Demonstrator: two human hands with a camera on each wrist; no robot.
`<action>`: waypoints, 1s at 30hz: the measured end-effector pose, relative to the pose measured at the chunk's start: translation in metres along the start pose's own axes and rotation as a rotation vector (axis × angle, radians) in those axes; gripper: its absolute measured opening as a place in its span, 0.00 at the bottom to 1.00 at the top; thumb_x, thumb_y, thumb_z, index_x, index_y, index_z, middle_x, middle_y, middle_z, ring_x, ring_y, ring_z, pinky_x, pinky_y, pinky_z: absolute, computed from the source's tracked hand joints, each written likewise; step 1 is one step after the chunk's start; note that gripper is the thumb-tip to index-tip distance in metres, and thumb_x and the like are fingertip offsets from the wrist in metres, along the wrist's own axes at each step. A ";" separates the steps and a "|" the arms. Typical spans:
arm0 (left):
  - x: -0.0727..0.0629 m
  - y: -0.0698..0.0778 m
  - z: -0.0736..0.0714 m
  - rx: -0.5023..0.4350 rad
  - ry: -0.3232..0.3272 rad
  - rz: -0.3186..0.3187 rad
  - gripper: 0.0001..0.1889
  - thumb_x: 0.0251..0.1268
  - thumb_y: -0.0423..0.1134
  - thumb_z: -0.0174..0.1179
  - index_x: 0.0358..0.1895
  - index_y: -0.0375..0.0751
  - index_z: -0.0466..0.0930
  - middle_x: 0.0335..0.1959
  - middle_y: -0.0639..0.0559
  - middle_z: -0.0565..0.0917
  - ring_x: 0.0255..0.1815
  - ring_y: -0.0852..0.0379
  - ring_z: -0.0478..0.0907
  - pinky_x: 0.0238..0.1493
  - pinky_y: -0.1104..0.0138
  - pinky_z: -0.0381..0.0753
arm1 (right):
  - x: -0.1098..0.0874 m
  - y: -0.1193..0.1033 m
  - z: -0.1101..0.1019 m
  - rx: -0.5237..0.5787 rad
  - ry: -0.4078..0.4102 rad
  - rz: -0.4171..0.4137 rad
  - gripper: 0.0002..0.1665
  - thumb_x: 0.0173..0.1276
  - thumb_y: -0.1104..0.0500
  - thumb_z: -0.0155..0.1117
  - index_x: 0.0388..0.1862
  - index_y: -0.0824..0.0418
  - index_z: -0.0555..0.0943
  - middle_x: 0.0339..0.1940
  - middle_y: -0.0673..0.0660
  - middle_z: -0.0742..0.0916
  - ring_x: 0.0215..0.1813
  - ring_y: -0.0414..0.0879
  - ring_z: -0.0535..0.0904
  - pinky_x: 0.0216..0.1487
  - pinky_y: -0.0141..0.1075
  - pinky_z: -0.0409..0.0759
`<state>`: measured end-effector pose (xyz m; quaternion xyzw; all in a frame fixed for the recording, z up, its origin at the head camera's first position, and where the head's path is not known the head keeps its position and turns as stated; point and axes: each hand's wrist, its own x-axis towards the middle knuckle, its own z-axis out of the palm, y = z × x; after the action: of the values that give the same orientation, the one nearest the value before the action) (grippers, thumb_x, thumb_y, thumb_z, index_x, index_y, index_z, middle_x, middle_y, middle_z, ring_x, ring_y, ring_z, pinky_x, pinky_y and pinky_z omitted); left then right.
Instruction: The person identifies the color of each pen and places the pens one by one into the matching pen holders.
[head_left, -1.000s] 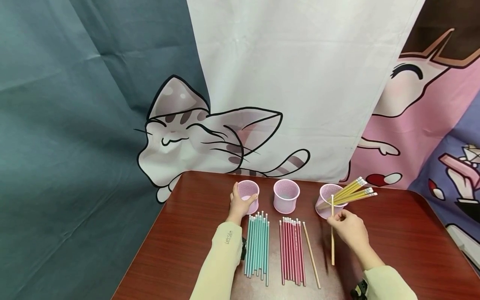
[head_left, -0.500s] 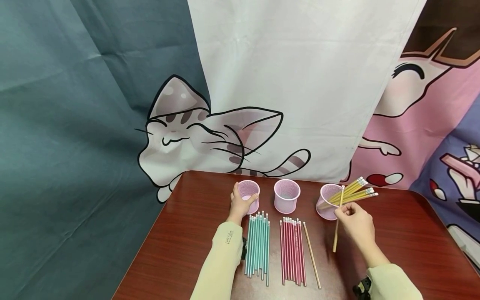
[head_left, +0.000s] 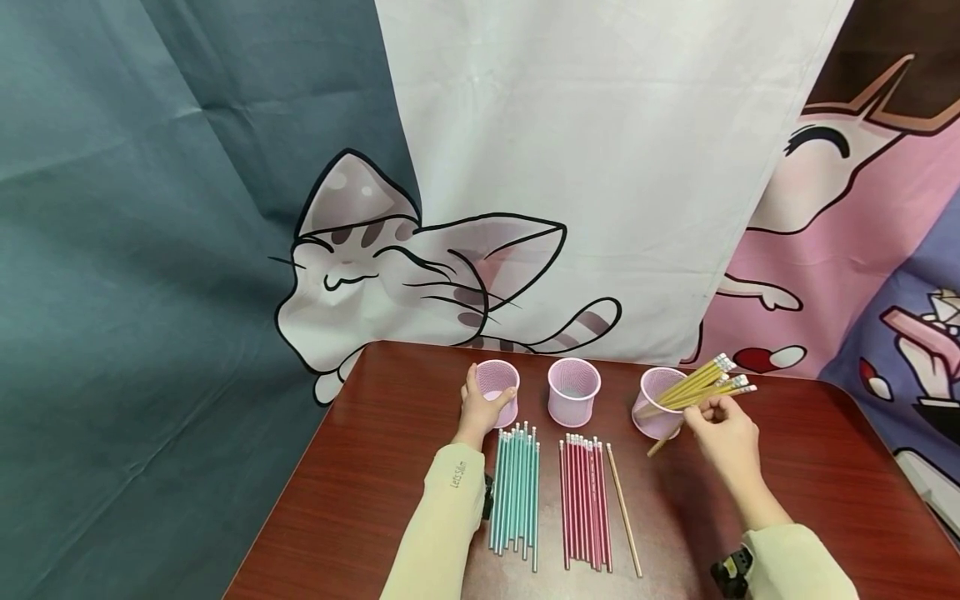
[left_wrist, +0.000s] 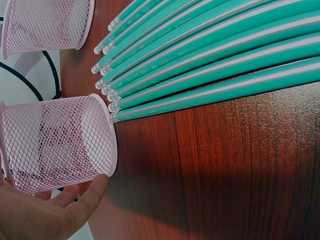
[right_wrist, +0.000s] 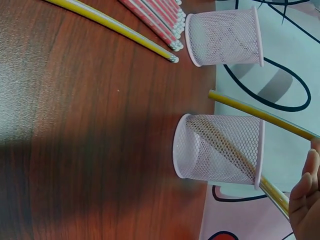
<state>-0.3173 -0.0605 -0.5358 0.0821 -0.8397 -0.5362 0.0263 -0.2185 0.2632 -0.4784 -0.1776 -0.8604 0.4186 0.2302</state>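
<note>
My left hand (head_left: 480,412) grips the left pink mesh pencil cup (left_wrist: 55,142), its fingers along the cup's side. My right hand (head_left: 726,437) pinches a yellow pencil (right_wrist: 260,114) near its eraser end. That pencil slants outside and above the right mesh cup (right_wrist: 220,147), its lower end pointing down and left in the head view. Several yellow pencils (head_left: 693,385) lean inside the right cup with white erasers up. A row of teal pencils (head_left: 513,492) lies just in front of the left cup. One more yellow pencil (head_left: 624,510) lies alone on the table.
Between the two outer cups stands a middle pink mesh cup (head_left: 573,393) with no pencils in it. Several dark pink pencils (head_left: 585,504) lie in a row before it on the brown wooden table (head_left: 360,500). A printed cloth (head_left: 600,167) hangs behind the table's back edge.
My right hand has moved right and slightly up, tilting the pinched pencil from near upright to a slant by the right cup. The left hand stays at its cup.
</note>
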 end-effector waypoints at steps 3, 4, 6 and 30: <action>0.000 0.000 0.000 -0.001 0.002 0.001 0.48 0.50 0.48 0.69 0.72 0.48 0.48 0.64 0.33 0.58 0.58 0.35 0.66 0.56 0.46 0.66 | 0.002 -0.001 -0.001 0.029 -0.002 0.003 0.04 0.53 0.63 0.60 0.27 0.62 0.74 0.15 0.44 0.77 0.17 0.32 0.71 0.20 0.25 0.67; 0.000 0.000 0.000 -0.002 0.003 0.002 0.48 0.50 0.48 0.69 0.72 0.48 0.48 0.64 0.33 0.58 0.58 0.35 0.66 0.56 0.46 0.66 | 0.003 -0.002 -0.001 0.037 -0.002 0.001 0.04 0.54 0.63 0.59 0.27 0.62 0.74 0.14 0.43 0.77 0.16 0.32 0.71 0.19 0.26 0.67; 0.000 0.000 0.000 -0.004 0.005 0.003 0.48 0.50 0.48 0.69 0.72 0.48 0.49 0.64 0.33 0.59 0.58 0.36 0.66 0.56 0.46 0.66 | 0.004 -0.002 -0.002 0.047 -0.002 0.001 0.04 0.54 0.64 0.60 0.28 0.62 0.74 0.14 0.42 0.77 0.15 0.31 0.71 0.18 0.25 0.67; 0.001 -0.001 0.001 -0.006 0.010 -0.003 0.48 0.50 0.48 0.69 0.72 0.49 0.49 0.64 0.33 0.59 0.58 0.35 0.65 0.57 0.47 0.66 | 0.025 -0.010 -0.023 0.201 0.056 0.088 0.03 0.60 0.62 0.56 0.31 0.54 0.72 0.12 0.31 0.77 0.13 0.30 0.73 0.16 0.24 0.68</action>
<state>-0.3186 -0.0601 -0.5370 0.0860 -0.8377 -0.5385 0.0298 -0.2278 0.2844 -0.4518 -0.2027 -0.7988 0.5072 0.2521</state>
